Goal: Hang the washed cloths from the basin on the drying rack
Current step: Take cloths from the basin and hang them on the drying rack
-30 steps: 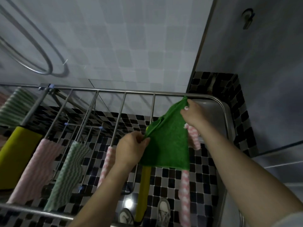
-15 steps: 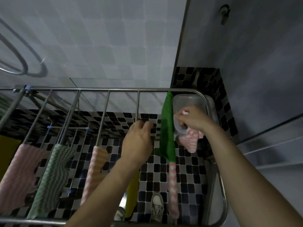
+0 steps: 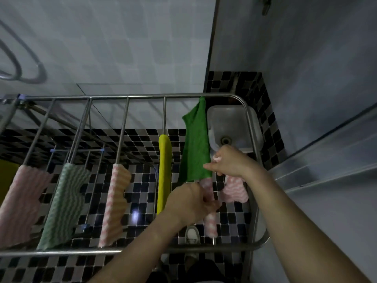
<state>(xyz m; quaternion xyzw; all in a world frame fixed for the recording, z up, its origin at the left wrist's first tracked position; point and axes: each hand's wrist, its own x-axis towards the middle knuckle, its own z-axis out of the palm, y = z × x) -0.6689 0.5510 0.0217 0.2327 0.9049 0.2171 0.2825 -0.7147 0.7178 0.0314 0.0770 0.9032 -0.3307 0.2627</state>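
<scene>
Green cloth (image 3: 195,144): draped over the second rail from the right of the drying rack (image 3: 126,97), on the far half, so that both halves hang free to dry.
Right hand (image 3: 230,162): clenched on a bunched pink cloth (image 3: 234,189) that hangs from under the palm; the fingertips are laid against the near corner of the green cloth, judged to be for smoothing it flat.
Left hand (image 3: 190,203): wrapped round the pink-checked cloth (image 3: 211,223) on the same rail, just near of the green one, probably to slide or steady it and keep the two from overlapping.
Basin (image 3: 224,119): set below the far right corner of the rack; only a little pale cloth is seen at its near edge.
Task progress: most cloths are judged hung already; the bunched pink cloth is not yet placed.
Edges: the green cloth's near hem touches the top of the pink-checked cloth; the yellow cloth (image 3: 164,176) hangs just left, apart from it.
Open room: bare rail is left on the far halves of the left rails and along the right side bar (image 3: 250,129).
</scene>
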